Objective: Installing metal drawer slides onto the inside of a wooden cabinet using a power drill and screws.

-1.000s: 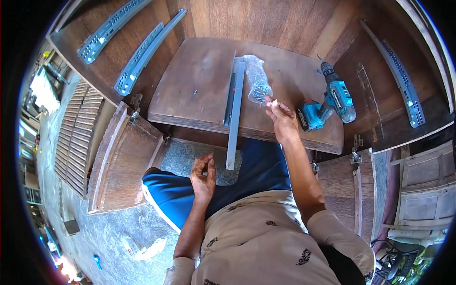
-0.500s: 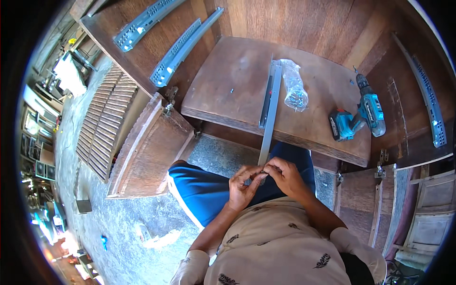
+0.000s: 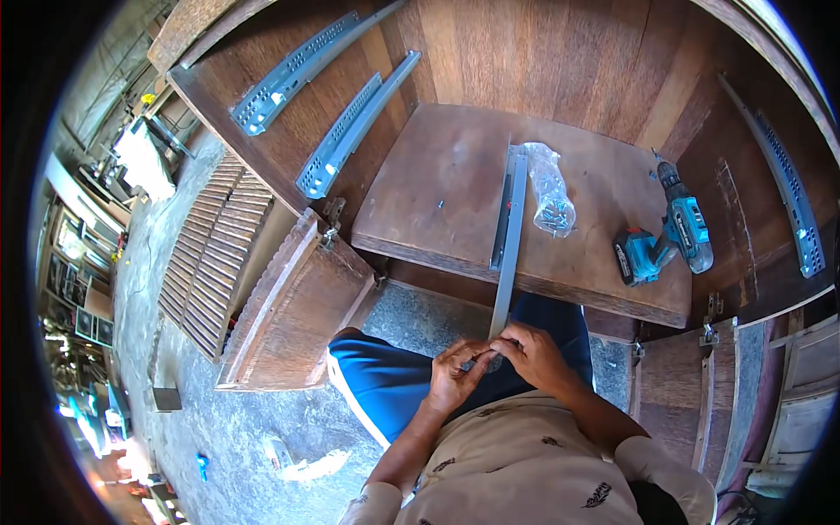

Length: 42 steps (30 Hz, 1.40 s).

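My left hand (image 3: 457,374) and my right hand (image 3: 532,357) meet in front of my lap, fingertips pinched together. Whatever they pinch is too small or too covered to make out. Right behind the fingertips is the near end of a metal drawer slide (image 3: 513,206); I cannot tell whether they touch it. This slide lies on the wooden cabinet shelf (image 3: 420,188) and sticks out over its front edge. Beside it rests a clear plastic bag of screws (image 3: 554,213). One loose screw (image 3: 440,204) lies farther left on the shelf.
A teal cordless drill (image 3: 687,223) lies at the shelf's right. Drawer slides are fixed on the left wall (image 3: 337,144) and right wall (image 3: 792,188). An open cabinet door (image 3: 293,319) hangs at the left, another (image 3: 669,385) at the right. A slatted panel (image 3: 219,254) stands beyond.
The whole view has shifted, so the cabinet appears lower and slightly right. My hands remain together at the slide's near end, fingers slightly rearranged; the small dark thing between them no longer shows.
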Motion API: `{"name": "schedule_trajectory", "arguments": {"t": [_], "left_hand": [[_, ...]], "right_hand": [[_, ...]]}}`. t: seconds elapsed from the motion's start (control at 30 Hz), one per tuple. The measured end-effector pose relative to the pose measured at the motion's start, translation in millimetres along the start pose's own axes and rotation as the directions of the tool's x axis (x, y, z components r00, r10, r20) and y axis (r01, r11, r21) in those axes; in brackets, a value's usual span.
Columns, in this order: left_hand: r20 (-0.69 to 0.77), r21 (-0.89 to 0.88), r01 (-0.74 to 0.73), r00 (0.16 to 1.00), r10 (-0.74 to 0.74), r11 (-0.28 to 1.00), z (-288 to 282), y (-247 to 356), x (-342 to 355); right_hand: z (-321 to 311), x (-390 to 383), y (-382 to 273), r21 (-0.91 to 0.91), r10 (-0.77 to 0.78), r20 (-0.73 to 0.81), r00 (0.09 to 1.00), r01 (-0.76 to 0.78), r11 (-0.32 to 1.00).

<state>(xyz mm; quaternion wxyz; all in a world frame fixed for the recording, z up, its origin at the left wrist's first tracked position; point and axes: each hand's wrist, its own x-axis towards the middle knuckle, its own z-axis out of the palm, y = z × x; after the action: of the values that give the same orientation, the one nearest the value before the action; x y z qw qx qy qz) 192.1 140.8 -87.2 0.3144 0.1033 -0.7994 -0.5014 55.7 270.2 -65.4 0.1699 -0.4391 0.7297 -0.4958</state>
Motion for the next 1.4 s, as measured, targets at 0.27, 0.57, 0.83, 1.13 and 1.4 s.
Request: {"name": "schedule_trajectory", "arguments": {"t": [0.27,0.57,0.83,1.13,1.4], "left_hand": [[-0.006,-0.366,0.374,0.915,-0.404,0.852,5,9,-2],[0.055,-0.847,0.32,0.846,-0.53,0.424,-6,-6,3],[0.129,-0.879,0.308,0.888,-0.442,0.363,-15,6,16],[0.085,-0.901,0.294,0.84,-0.535,0.318,-47,28,59],[-0.032,-0.992,0.032,0.866,-0.5,0.119,-58,60,83]], "right_hand": [[-75,-18,27,-0.06,-0.07,-0.741,0.667,0.037,0.997],[-196,25,110,-0.199,-0.162,-0.8,0.578,-0.001,0.98],[-225,43,53,0.219,-0.026,-0.668,0.743,0.23,0.948],[-119,-12,-38,0.665,0.001,-0.302,0.953,0.209,0.717],[-35,3,-60,0.828,0.044,0.075,0.996,-0.087,0.554]]}}
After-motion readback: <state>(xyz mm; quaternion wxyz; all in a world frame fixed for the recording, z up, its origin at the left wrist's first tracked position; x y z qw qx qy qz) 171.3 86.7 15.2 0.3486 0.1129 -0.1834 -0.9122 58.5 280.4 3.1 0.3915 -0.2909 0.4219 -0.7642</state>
